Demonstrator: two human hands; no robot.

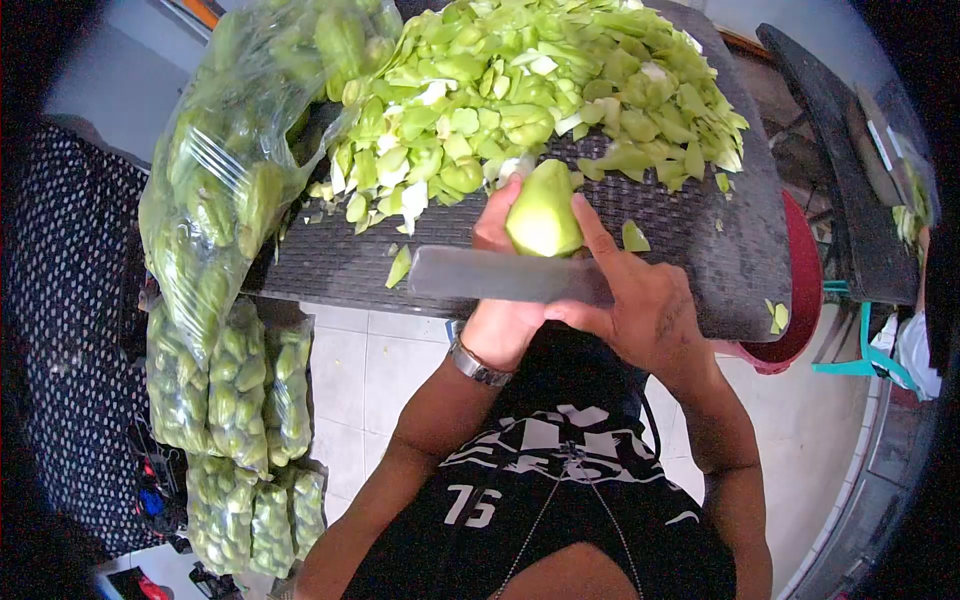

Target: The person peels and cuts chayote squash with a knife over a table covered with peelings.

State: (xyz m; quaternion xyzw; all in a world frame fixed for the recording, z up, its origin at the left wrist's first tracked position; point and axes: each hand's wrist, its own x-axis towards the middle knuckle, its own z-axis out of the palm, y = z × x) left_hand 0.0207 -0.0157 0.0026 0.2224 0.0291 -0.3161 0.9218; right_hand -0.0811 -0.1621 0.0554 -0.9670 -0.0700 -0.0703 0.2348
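Observation:
Between my hands, at the near edge of the dark woven table (340, 258), is a partly peeled green chayote (543, 212). My left hand (500, 270) is wrapped round it from the left, partly hidden by a wide knife blade (500, 274). My right hand (635, 295) grips the knife at its right end, the handle hidden in the palm, with a finger reaching up against the chayote. The blade lies crosswise just below the chayote. Beyond my hands spreads a large heap of green peelings and slices (540, 90).
A clear plastic bag of whole chayotes (215, 190) sits on the table's left side. Several filled bags (235, 400) stand below it. A red basin (795, 290) is under the right edge, beside a teal stool (865, 340). Another dark table (850, 160) is at right.

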